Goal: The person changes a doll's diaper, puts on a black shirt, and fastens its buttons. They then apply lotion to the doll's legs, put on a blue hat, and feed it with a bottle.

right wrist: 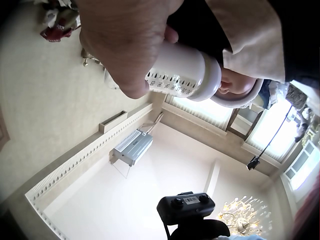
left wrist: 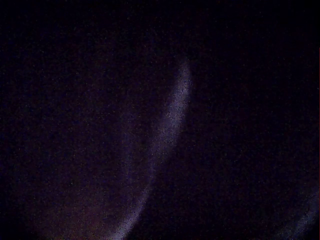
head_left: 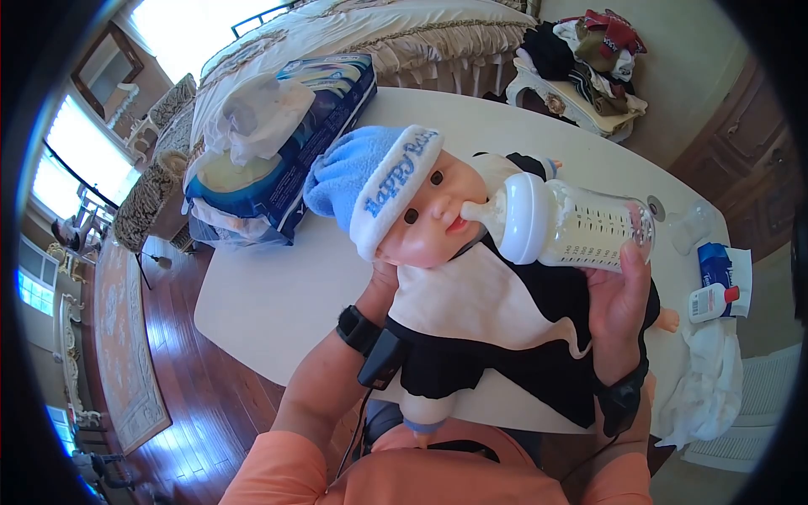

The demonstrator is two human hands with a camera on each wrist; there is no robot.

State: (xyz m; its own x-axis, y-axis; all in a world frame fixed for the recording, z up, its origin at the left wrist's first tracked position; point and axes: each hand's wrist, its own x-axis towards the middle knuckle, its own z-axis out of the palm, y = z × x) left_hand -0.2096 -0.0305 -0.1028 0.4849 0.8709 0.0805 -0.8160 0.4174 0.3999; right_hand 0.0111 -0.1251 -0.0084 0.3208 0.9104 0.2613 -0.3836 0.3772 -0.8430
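Observation:
A baby doll point(head_left: 438, 210) in a blue knit cap point(head_left: 345, 181) with a white lettered brim lies tilted across the person's forearm. Its outfit point(head_left: 480, 295) is black and cream. The left hand point(head_left: 385, 276) is tucked beneath the doll's head and neck, its fingers hidden; the left wrist view is almost black. In the right hand point(head_left: 619, 307) a baby bottle point(head_left: 581, 223) is gripped near its base, thumb on the near side. White liquid fills much of it, and the nipple meets the doll's mouth. The right wrist view shows the same grip from below.
On the white table point(head_left: 261, 311) a pack of diapers point(head_left: 286, 168) with plastic wrapping stands at the back left. At the right are a small white bottle with a red cap point(head_left: 711, 301), a blue wipes pack point(head_left: 715, 261) and a crumpled white cloth point(head_left: 703, 379). Behind is a bed point(head_left: 404, 42).

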